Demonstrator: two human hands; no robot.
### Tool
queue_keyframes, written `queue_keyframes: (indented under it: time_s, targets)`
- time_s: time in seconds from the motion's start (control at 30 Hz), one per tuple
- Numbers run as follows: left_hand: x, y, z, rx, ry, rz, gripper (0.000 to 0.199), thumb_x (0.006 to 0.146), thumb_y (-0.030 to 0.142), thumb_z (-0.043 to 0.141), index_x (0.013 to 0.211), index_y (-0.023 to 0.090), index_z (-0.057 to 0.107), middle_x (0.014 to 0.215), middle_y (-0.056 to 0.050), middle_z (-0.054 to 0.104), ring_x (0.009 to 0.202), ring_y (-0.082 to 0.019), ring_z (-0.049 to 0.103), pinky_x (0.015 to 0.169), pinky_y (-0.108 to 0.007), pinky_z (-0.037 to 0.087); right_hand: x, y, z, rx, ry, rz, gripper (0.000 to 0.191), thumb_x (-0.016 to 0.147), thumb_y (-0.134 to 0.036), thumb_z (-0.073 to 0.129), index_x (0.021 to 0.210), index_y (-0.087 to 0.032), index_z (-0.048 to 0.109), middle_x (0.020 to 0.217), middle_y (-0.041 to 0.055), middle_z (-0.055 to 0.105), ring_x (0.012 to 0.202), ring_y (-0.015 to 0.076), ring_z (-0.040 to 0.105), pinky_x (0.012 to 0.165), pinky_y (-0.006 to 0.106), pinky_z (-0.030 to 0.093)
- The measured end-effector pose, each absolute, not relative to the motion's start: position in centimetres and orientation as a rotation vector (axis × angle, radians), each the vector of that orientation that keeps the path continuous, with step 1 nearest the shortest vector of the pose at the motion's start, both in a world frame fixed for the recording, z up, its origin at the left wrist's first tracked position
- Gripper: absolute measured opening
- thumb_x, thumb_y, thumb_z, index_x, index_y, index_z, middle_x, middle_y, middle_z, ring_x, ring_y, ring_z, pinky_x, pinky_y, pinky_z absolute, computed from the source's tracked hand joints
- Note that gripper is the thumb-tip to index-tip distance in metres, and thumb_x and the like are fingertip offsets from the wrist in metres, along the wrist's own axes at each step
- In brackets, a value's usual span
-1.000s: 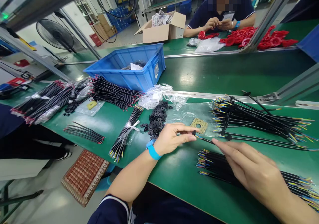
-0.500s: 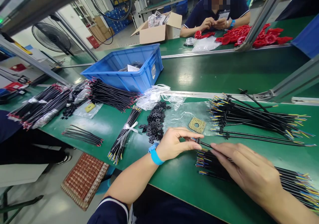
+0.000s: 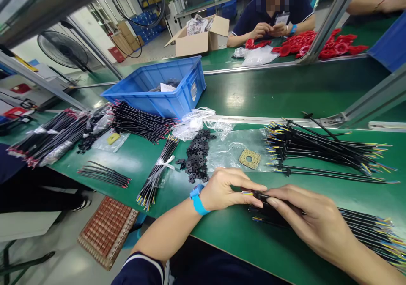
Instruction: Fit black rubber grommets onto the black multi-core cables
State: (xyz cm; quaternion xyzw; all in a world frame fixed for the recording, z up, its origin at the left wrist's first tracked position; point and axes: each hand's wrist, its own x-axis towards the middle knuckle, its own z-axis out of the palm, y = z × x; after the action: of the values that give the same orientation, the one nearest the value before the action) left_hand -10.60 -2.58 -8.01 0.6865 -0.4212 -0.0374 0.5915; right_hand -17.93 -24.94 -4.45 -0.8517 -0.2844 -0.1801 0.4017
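Observation:
Between thumb and fingers, my left hand [image 3: 220,191] pinches a small black grommet [image 3: 260,195] at the end of a black cable. Thin coloured wire ends [image 3: 247,193] stick out on its left side. My right hand [image 3: 317,219] grips the same cable close by, nearly touching the left fingertips; most of the cable is hidden under it. Below the right hand lies a row of black cables [image 3: 364,228] with coloured wire ends. Behind the hands is a pile of cables [image 3: 323,147] carrying black grommets. Loose black grommets [image 3: 198,156] are heaped left of a yellowish sponge [image 3: 250,158].
A blue bin [image 3: 155,88] stands at the back. A tied cable bundle [image 3: 158,171] and more black cables [image 3: 142,122] lie left. Clear plastic [image 3: 228,149] lies under the sponge. A metal post [image 3: 374,94] rises right. Across the bench, a co-worker's hands [image 3: 269,30] are near red parts [image 3: 294,44].
My right hand has moved left along the cable, closer to my left hand. Wire ends now show past the left fingertips. Another person's arm has appeared at top right.

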Motion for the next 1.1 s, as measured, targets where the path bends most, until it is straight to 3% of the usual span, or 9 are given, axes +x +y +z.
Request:
queue_keyframes:
  time_s: [0.23, 0.63, 0.77, 0.93, 1.1]
  targets:
    - [-10.7, -2.7, -7.9, 1.603, -1.039, -0.084, 0.036, 0.09, 0.04, 0.084, 0.118, 0.017, 0.084, 0.091, -0.011, 0.084, 0.077, -0.014, 0.077, 0.076, -0.021, 0.062, -18.1, -24.9, -4.8, -2.09, -0.656, -0.298, 0.018, 0.106, -0.022, 0.057, 0.098, -0.023, 0.074, 0.071, -0.002, 0.068, 0.057, 0.0087, 0.063, 0.055, 0.017, 0.05]
    - [-10.8, -2.8, -8.5, 1.668, -1.036, -0.147, 0.038, 0.091, 0.043, 0.082, 0.12, 0.018, 0.084, 0.09, -0.011, 0.083, 0.074, -0.015, 0.076, 0.076, -0.023, 0.063, -18.0, -24.4, -4.8, -2.092, -0.652, -0.266, 0.022, 0.107, -0.023, 0.056, 0.09, -0.023, 0.07, 0.067, -0.0046, 0.064, 0.055, 0.0076, 0.061, 0.054, 0.016, 0.048]
    - [-10.4, -2.7, -8.4, 1.638, -1.074, -0.108, 0.039, 0.092, 0.041, 0.082, 0.123, 0.018, 0.083, 0.09, -0.011, 0.083, 0.077, -0.015, 0.077, 0.077, -0.022, 0.062, -17.9, -24.6, -5.3, -2.181, -0.751, -0.421, 0.019, 0.109, -0.023, 0.053, 0.096, -0.022, 0.068, 0.074, -0.0034, 0.069, 0.06, 0.0075, 0.064, 0.058, 0.017, 0.05]
    - [-9.4, -1.3, -7.0, 1.642, -0.93, -0.077, 0.073, 0.075, 0.057, 0.091, 0.139, 0.025, 0.074, 0.099, -0.008, 0.083, 0.078, -0.016, 0.076, 0.081, -0.03, 0.067, -17.4, -26.0, -5.4, -2.361, -0.814, -0.737, 0.01, 0.108, -0.022, 0.058, 0.108, -0.019, 0.067, 0.091, -0.0003, 0.077, 0.076, 0.0071, 0.072, 0.079, 0.016, 0.054]
    - [-8.5, 0.0, -6.2, 1.647, -0.732, 0.084, 0.057, 0.082, 0.057, 0.087, 0.127, 0.023, 0.08, 0.091, -0.007, 0.081, 0.073, -0.014, 0.073, 0.074, -0.027, 0.066, -17.2, -27.1, -4.7, -2.398, -0.774, -0.755, 0.01, 0.109, -0.023, 0.055, 0.11, -0.019, 0.064, 0.084, -0.0013, 0.071, 0.071, 0.0075, 0.068, 0.073, 0.018, 0.053]
